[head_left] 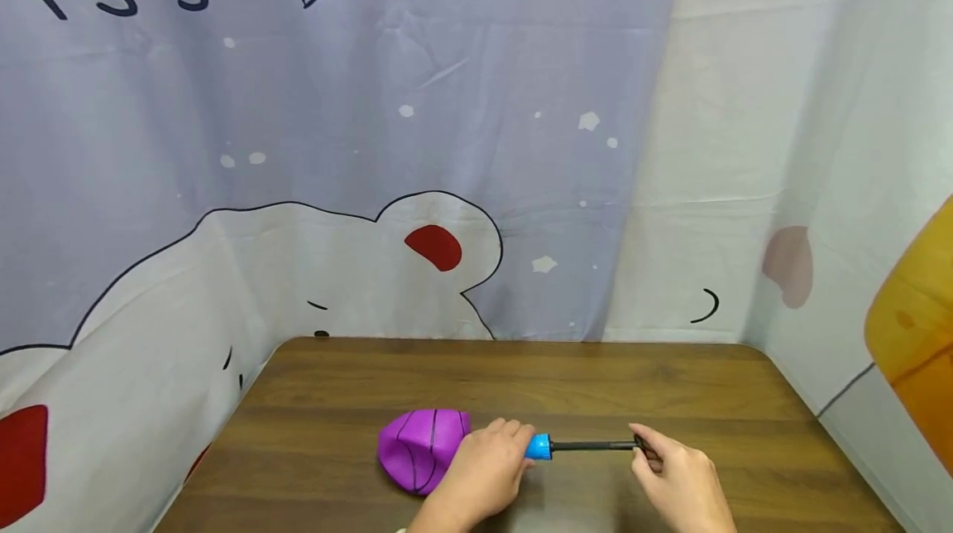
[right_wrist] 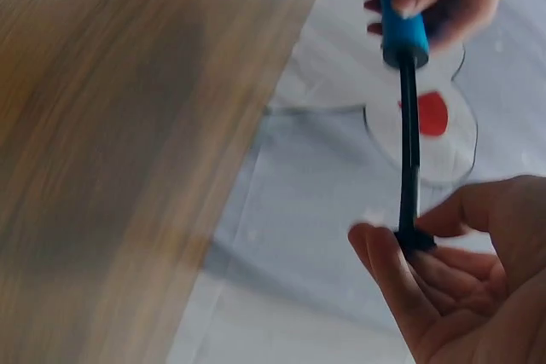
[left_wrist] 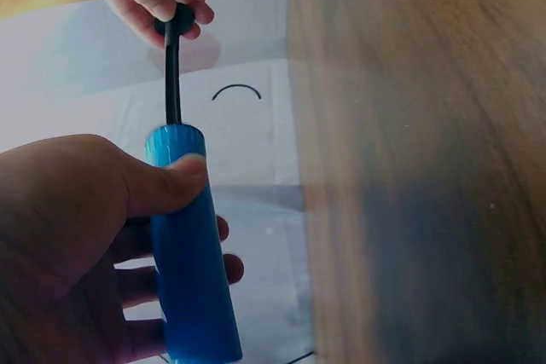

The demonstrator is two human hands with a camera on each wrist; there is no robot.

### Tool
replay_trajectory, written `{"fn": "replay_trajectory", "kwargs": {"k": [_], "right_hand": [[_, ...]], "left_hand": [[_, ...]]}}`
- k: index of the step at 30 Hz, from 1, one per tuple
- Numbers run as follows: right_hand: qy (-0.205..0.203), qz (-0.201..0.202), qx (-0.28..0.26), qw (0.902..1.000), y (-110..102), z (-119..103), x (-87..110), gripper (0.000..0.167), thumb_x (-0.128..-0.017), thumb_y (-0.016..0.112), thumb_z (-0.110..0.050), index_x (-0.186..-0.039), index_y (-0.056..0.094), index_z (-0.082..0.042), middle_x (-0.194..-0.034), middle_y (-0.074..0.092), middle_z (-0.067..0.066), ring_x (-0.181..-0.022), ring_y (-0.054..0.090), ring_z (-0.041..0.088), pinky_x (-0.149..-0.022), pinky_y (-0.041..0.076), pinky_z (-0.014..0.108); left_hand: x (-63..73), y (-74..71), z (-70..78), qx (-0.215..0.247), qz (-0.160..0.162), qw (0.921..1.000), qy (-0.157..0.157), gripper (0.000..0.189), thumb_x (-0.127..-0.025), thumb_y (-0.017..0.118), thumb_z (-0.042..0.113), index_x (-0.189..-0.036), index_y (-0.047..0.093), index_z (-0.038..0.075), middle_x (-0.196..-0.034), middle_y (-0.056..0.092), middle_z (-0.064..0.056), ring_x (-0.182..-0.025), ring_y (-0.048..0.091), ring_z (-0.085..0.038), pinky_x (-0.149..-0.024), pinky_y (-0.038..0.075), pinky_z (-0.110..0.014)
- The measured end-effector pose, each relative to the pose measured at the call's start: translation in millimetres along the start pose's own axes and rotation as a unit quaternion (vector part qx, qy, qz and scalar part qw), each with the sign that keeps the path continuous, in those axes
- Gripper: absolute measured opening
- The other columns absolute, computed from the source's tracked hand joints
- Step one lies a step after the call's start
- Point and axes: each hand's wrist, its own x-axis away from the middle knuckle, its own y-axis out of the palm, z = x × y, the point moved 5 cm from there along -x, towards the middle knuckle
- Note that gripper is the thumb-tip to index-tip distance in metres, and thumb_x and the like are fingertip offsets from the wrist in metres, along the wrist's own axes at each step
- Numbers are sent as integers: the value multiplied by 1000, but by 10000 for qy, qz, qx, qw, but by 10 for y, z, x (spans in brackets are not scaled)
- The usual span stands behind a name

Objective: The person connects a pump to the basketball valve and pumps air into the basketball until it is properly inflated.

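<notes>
My left hand (head_left: 487, 467) grips the blue barrel of a hand pump (left_wrist: 192, 245), its thumb along the side and fingers wrapped round behind. The pump's black rod (head_left: 591, 446) is drawn out of the barrel toward the right. At the rod's far end my right hand (head_left: 681, 475) pinches the small black handle (right_wrist: 415, 240) between thumb and fingers. Just left of my left hand lies a purple ball (head_left: 420, 450) with black lines, dented and partly deflated. Whether the pump's tip enters the ball is hidden behind the left hand.
A brown wooden table (head_left: 521, 376) lies under the hands. Behind it and along both sides hangs a printed cloth (head_left: 521, 144) with cartoon figures, reaching the table's back edge.
</notes>
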Motion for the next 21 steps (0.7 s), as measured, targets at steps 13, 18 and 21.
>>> {"fn": "replay_trajectory", "kwargs": {"k": [13, 18, 21], "right_hand": [[-758, -108, -263, 9967, 500, -551, 75, 31, -80, 77, -2, -111, 76, -4, -78, 75, 4, -60, 66, 4, -55, 53, 22], [-420, -544, -628, 9957, 533, -504, 80, 27, -80, 78, -2, -106, 78, -11, -78, 75, -2, -61, 64, -1, -56, 53, 18], [-391, -434, -625, 9963, 465, -439, 55, 27, -79, 79, -2, -105, 78, -14, -85, 77, 0, -62, 66, -1, -57, 54, 17]], "left_hand": [[-17, -57, 49, -326, 350, 9984, 299, 26, -83, 82, 31, -99, 69, 14, -86, 65, 6, -76, 61, -10, -58, 52, -22], [25, -27, 2, 87, 25, 9996, 269, 28, -88, 78, 33, -109, 70, 17, -95, 69, 8, -85, 63, -7, -67, 55, -21], [36, -32, -35, 242, 5, 9995, 210, 31, -89, 77, 33, -115, 69, 18, -101, 70, 8, -90, 64, -6, -70, 56, -21]]}}
